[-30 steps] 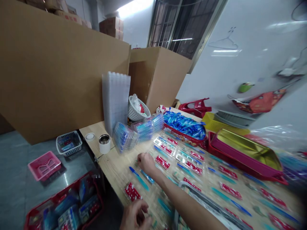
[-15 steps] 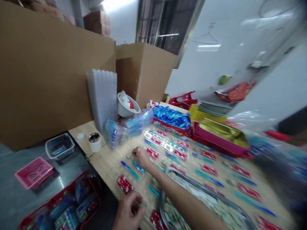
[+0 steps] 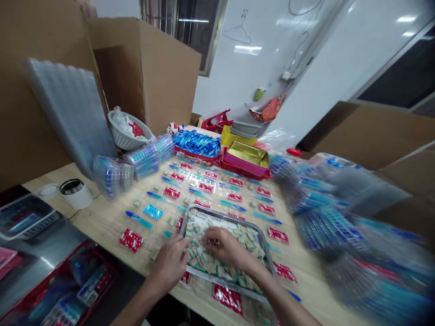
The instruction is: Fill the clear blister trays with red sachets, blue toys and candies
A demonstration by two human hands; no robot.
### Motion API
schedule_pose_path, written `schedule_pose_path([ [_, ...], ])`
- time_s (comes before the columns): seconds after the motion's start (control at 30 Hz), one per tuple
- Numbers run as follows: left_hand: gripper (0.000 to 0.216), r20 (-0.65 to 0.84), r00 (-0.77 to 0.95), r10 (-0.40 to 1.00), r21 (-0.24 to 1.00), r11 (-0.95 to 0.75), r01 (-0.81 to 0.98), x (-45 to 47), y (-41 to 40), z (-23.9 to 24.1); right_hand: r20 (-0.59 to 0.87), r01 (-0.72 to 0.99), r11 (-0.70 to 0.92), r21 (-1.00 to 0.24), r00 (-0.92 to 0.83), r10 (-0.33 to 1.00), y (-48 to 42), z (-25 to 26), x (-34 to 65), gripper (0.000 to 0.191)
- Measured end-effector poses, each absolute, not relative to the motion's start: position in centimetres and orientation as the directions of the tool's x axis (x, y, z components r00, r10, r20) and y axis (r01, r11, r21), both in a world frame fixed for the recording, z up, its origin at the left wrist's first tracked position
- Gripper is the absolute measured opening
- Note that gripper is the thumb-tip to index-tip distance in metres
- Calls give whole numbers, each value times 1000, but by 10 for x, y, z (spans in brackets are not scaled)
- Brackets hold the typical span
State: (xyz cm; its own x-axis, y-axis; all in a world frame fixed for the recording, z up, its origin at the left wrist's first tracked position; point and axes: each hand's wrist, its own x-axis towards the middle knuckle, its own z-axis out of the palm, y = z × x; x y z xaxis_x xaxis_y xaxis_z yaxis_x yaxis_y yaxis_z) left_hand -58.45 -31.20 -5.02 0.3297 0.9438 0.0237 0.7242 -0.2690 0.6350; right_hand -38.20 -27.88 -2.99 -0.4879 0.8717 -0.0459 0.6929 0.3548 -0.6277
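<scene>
A metal tray (image 3: 268, 258) holds many small pieces (image 3: 217, 268) with green and cream stripes, and some white powder or lining shows at its far side. My right hand (image 3: 222, 246) is down among these pieces with its fingers curled together; what they hold is hidden. At the tray's left rim is my left hand (image 3: 172, 259), fingers bent and closed, with any content too small to make out. Around the tray lie clear plastic packs with blue pens (image 3: 139, 219), red dotted packets (image 3: 131, 240) and one light-blue packet (image 3: 152, 211).
A red tub of blue pens (image 3: 197, 145) stands at the back beside a gold-lined box (image 3: 249, 156). Stacked clear packs (image 3: 316, 199) line the right side. At left are a white can (image 3: 76, 194), more stacks and a red crate (image 3: 102, 290) below the table.
My right hand has come back from the packs at the far left into the tray. My left hand now rests by the tray rim. The view has turned right.
</scene>
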Motion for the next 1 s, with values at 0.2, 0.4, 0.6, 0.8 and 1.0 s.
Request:
schedule_pose_path([
  [0.2,26,-5,351,936,462,-309,831,-569,-312,-54,21,675,576,-462,-641,767,-289,-45,-396,26],
  [0.4,23,7,298,955,448,-270,852,-571,-314,-61,-40,595,635,-492,-744,667,-276,-38,-396,30],
  [0.6,29,-1,293,956,426,-265,865,-569,-316,-58,-89,577,636,-513,-773,629,-270,-36,-396,34],
  [0.8,24,0,289,957,454,-257,853,-569,-317,-57,-131,554,633,-540,-799,588,-262,-35,-399,26],
  [1.0,24,3,287,958,456,-257,852,-570,-316,-57,-140,547,581,-603,-789,598,-264,-30,-396,27],
])
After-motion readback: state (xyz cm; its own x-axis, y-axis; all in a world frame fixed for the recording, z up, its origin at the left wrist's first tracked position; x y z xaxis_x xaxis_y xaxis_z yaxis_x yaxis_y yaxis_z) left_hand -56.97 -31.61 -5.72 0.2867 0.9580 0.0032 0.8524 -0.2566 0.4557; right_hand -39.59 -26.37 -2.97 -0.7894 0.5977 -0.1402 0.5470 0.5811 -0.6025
